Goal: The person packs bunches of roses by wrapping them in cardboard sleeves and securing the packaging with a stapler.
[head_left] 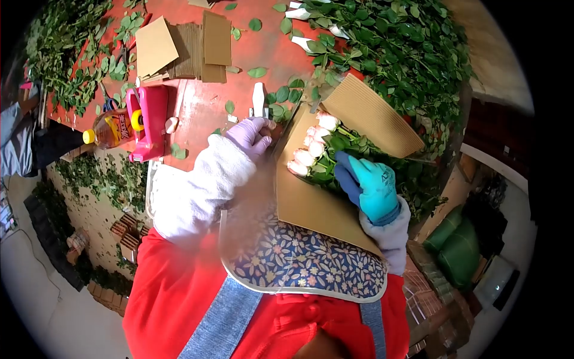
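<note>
Pale pink roses (311, 143) with green leaves lie on an open sheet of corrugated cardboard (317, 206), whose upper flap stands raised. My right hand (369, 184), in a teal and blue glove, has its fingers closed round the leafy stems below the blooms. To the left of the cardboard, my left hand (252, 136) wears a thin lilac glove. Its fingers are curled at the cardboard's left edge, near a white flat-topped piece (258, 99); what they pinch, if anything, is too small to make out.
Cardboard sheets (188, 51) are stacked at the back. A pink tape dispenser (152, 122) and a yellow-capped bottle (112, 130) stand at the left. Heaped foliage (406, 54) covers the right side of the red table (203, 96). Someone's sleeve (18, 143) shows far left.
</note>
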Demonstrator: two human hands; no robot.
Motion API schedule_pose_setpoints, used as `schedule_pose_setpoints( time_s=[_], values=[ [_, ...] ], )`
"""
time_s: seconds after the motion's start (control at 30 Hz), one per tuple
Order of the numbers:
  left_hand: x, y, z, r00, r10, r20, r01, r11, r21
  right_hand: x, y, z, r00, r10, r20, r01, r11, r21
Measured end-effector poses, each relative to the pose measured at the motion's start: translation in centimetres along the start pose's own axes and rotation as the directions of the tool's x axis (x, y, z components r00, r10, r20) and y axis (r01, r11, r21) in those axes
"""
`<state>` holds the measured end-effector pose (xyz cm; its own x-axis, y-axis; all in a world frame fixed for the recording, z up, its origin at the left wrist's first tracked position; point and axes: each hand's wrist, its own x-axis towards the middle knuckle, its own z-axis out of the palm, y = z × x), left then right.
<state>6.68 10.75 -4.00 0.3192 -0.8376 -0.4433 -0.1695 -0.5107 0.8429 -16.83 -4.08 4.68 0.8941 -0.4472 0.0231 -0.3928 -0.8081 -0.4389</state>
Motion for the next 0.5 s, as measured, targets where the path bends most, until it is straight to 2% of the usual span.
schedule_pose_setpoints(
  time_s=[0.07, 0.13, 0.17, 0.23, 0.27, 0.33, 0.37, 0.5],
  values=[
    [-0.1, 0.4, 0.0, 0.998, -0.046, 0.050, 0.045, 0.999, 0.021, -0.3, 0.1, 0.7, 0.992, -0.105, 0.066, 0.104, 0.995, 0.007],
    [-0.2, 0.4, 0.3, 0.985, 0.168, 0.045, -0.167, 0.986, -0.026, -0.6, -0.1, 2.0, 0.984, -0.106, 0.141, 0.125, 0.983, -0.135],
    [-0.1, 0.4, 0.4, 0.985, 0.167, 0.036, -0.165, 0.986, -0.035, -0.7, 0.1, 2.8, 0.981, -0.087, 0.176, 0.117, 0.978, -0.172],
    [0.1, 0.7, 0.1, 0.979, 0.168, 0.113, -0.179, 0.979, 0.096, -0.7, 0.2, 3.7, 0.967, -0.037, 0.252, 0.090, 0.975, -0.202],
    [0.2, 0.9, 0.0, 0.981, 0.167, 0.099, -0.176, 0.981, 0.087, -0.7, 0.2, 4.0, 0.969, -0.060, 0.238, 0.110, 0.973, -0.203],
    [0.5, 1.3, -0.4, 0.989, 0.075, 0.126, -0.090, 0.989, 0.118, -1.2, 0.5, 4.9, 0.951, -0.029, 0.307, 0.118, 0.954, -0.277],
    [1.0, 1.0, -0.4, 0.988, 0.039, 0.149, -0.057, 0.992, 0.114, -1.3, 0.5, 5.5, 0.919, 0.043, 0.392, 0.097, 0.939, -0.329],
    [1.5, 1.3, -0.2, 0.986, 0.034, 0.162, -0.061, 0.985, 0.163, -0.9, 1.0, 5.2, 0.888, 0.039, 0.458, 0.098, 0.957, -0.272]
  ],
)
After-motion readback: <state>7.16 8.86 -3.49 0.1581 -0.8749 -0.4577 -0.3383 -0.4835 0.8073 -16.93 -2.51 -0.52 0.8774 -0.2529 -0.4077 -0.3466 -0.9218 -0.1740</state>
